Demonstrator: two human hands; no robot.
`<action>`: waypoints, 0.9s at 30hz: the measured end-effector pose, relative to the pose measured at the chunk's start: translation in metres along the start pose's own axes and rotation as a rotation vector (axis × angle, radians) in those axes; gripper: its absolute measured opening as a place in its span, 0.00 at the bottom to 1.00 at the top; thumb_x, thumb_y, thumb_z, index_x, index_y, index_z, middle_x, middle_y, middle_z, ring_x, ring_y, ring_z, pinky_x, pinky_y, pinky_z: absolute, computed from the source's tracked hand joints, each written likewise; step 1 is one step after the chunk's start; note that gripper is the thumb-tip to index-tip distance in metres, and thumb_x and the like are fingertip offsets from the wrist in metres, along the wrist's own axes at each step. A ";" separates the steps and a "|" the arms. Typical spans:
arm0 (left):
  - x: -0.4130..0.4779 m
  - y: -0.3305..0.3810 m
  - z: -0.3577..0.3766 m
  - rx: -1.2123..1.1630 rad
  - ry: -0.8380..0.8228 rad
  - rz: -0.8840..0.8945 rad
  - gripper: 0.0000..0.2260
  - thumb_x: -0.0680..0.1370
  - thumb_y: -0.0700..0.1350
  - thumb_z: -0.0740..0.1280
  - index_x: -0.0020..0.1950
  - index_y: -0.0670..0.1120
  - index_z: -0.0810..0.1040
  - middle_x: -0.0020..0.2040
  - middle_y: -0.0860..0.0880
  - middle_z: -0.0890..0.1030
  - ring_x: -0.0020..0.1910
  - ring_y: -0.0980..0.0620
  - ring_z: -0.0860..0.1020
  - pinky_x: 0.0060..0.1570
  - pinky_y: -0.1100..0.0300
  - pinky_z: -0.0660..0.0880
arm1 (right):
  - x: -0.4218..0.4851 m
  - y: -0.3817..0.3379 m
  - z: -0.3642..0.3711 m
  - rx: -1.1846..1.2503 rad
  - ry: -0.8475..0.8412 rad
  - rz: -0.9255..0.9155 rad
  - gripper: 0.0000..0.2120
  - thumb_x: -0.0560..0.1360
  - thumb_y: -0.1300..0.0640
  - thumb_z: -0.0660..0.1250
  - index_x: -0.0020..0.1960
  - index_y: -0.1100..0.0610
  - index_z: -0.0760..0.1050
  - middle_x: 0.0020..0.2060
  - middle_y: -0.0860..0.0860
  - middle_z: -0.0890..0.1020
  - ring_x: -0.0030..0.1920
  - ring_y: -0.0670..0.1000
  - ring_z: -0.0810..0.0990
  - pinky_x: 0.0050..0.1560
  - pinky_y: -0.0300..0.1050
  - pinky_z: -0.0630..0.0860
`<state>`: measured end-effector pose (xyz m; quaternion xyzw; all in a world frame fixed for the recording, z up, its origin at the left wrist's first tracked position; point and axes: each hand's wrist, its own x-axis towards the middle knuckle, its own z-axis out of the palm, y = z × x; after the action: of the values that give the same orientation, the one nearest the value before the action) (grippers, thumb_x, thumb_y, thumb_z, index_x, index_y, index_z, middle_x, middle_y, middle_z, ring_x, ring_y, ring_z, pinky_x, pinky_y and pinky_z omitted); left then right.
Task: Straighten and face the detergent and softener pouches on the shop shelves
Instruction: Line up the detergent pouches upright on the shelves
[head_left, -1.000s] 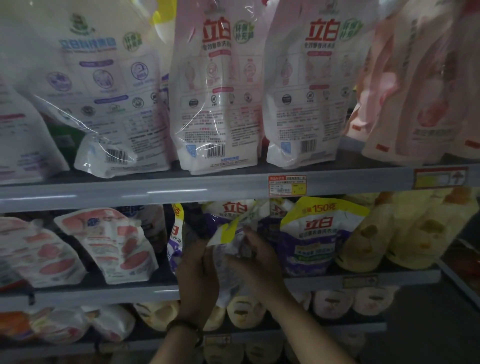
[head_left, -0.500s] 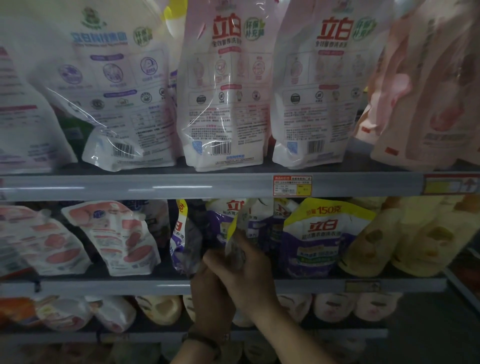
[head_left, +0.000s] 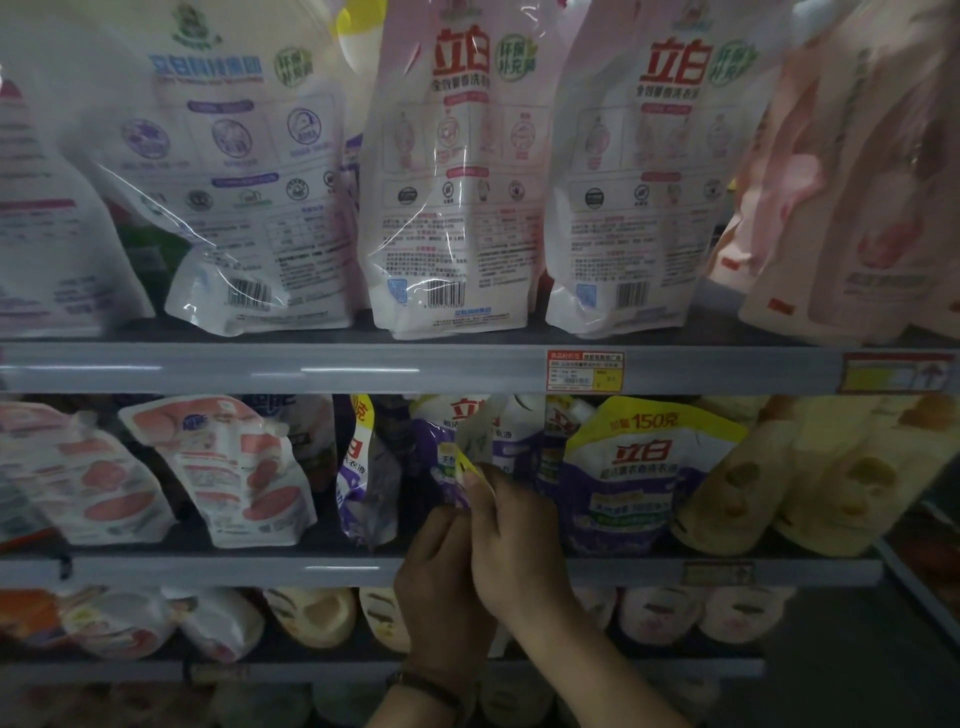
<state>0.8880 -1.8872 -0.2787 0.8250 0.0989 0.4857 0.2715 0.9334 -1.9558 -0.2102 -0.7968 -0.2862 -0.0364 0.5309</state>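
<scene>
A small purple and yellow detergent pouch (head_left: 475, 447) stands edge-on at the middle shelf (head_left: 208, 569), among other purple pouches. My right hand (head_left: 511, 540) grips it from the right, thumb near its yellow band. My left hand (head_left: 441, 582) holds its lower part from the left, mostly hiding it. To the right a purple pouch marked 150 (head_left: 639, 478) faces front. To the left another purple pouch (head_left: 366, 478) stands turned sideways.
Large white and pink refill pouches (head_left: 457, 171) line the top shelf (head_left: 260, 366), backs facing out. Red and white pouches (head_left: 228, 467) lean at the middle left, yellow pouches (head_left: 810, 483) at the right. More pouches (head_left: 311, 616) lie on the bottom shelf.
Both hands have lifted the small pouch and turned it from flat-on to edge-on, pushing it up and back into the row of purple pouches. The view has shifted slightly.
</scene>
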 end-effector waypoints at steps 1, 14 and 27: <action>-0.001 0.000 0.001 0.003 -0.001 0.006 0.08 0.77 0.45 0.68 0.55 0.52 0.76 0.45 0.51 0.78 0.42 0.54 0.75 0.40 0.68 0.66 | 0.000 0.001 0.000 0.007 0.003 -0.005 0.14 0.88 0.52 0.59 0.48 0.52 0.79 0.38 0.45 0.81 0.41 0.42 0.81 0.40 0.29 0.69; 0.005 -0.022 -0.025 -0.165 -0.114 0.078 0.16 0.82 0.51 0.66 0.64 0.44 0.83 0.60 0.50 0.81 0.58 0.51 0.82 0.54 0.58 0.78 | 0.023 0.008 -0.018 0.127 -0.018 0.002 0.15 0.88 0.54 0.60 0.49 0.56 0.82 0.43 0.50 0.86 0.46 0.46 0.84 0.47 0.47 0.78; 0.031 -0.130 -0.011 -0.727 -0.470 -0.642 0.14 0.83 0.55 0.64 0.67 0.60 0.81 0.69 0.48 0.82 0.69 0.43 0.80 0.67 0.36 0.77 | 0.038 0.013 -0.037 0.185 -0.113 -0.017 0.15 0.88 0.53 0.60 0.45 0.49 0.79 0.41 0.46 0.85 0.44 0.46 0.84 0.41 0.35 0.74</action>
<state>0.9078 -1.7623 -0.3220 0.6926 0.1083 0.1835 0.6891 0.9806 -1.9759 -0.1908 -0.7427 -0.3248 0.0307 0.5848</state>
